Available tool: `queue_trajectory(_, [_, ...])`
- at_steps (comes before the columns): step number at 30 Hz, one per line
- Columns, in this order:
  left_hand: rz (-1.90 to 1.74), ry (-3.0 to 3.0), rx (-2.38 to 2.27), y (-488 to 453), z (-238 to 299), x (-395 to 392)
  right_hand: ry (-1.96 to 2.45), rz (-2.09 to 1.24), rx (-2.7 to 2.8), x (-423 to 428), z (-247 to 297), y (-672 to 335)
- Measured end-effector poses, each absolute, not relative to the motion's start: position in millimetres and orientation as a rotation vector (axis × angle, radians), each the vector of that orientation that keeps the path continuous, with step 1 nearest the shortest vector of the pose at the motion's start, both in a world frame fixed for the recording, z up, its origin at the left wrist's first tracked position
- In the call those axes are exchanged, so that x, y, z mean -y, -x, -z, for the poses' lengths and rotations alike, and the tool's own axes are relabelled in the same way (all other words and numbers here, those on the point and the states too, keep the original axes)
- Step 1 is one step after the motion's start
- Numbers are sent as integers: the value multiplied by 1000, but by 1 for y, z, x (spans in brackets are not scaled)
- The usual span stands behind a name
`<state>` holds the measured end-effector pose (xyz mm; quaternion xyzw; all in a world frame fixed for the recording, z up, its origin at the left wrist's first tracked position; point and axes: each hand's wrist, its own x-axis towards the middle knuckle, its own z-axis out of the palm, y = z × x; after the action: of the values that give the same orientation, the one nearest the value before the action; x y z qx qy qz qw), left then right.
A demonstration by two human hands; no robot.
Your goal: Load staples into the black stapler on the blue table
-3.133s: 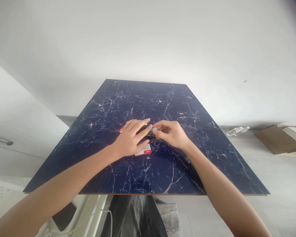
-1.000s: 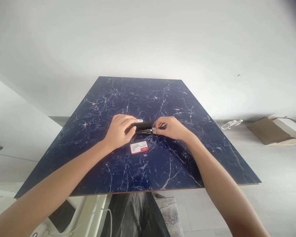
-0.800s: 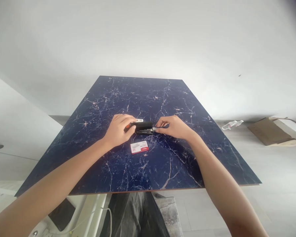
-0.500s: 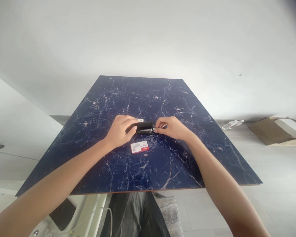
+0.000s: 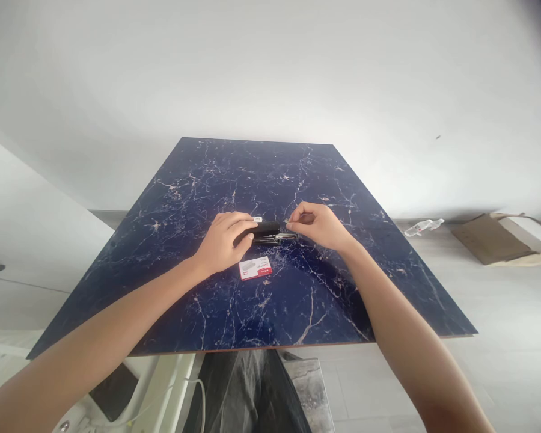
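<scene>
Left hand (image 5: 223, 243): curled over the left end of the black stapler (image 5: 265, 231), fingers wrapped on its top, holding it down on the table (image 5: 297, 300).
Right hand (image 5: 320, 225): fingertips pinched together at the stapler's right end, on something thin and metallic there; too small to tell what.
Stapler: lies near the middle of the table, between the two hands, long side running left to right.
Risk: those pinching fingertips sit right at the metal mouth; I judge a slip of the holding hand could nip them or skid the stapler on the glossy top.
Small box (image 5: 255, 268): red and white, flat on the table just near of the stapler, touched by neither hand; looks shut, contents hidden.
</scene>
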<state>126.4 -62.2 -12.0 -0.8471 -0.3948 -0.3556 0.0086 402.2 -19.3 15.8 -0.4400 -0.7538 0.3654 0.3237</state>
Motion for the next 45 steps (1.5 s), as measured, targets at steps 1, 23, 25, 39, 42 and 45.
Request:
queue_trajectory(1, [1112, 2634, 1214, -127, 12, 63, 1152, -957, 1934, 20, -17, -402])
queue_trajectory(23, [1247, 2528, 867, -151, 9, 94, 757, -1510, 1935, 49, -20, -370])
queue_trajectory(25, [1248, 2550, 845, -150, 9, 93, 750, -1533, 1944, 48, -19, -370])
queue_trajectory(39, [1286, 2526, 899, -143, 8, 85, 913, -1022, 2202, 47, -28, -380])
queue_trajectory(42, [1314, 2566, 893, -144, 11, 82, 871, -919, 2250, 50, -26, -373])
queue_trajectory(45, [1331, 2587, 886, -144, 12, 80, 867, -828, 2295, 51, -27, -372])
